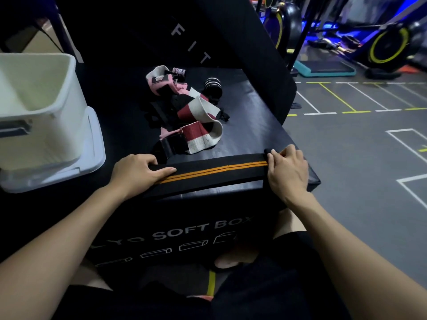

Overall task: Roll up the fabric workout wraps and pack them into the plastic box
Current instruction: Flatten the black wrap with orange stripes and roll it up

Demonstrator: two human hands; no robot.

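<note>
Black wrap with two orange stripes (215,171) lies stretched flat along the near edge of the black soft box (254,125). Right hand (287,174) curls its fingers over the wrap's right end, pinching it. Left hand (138,172) presses the left end down, fingers straight. Loose pink, red and white wraps (196,118) are heaped behind. White plastic box (34,112) stands open at left on its lid (92,158).

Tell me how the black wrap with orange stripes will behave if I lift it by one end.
The wrap looks floppy: it lies flat on the soft box and drapes over the edge. The right hand pinches a small rolled start, which would probably unroll if released. Likely light.
</note>
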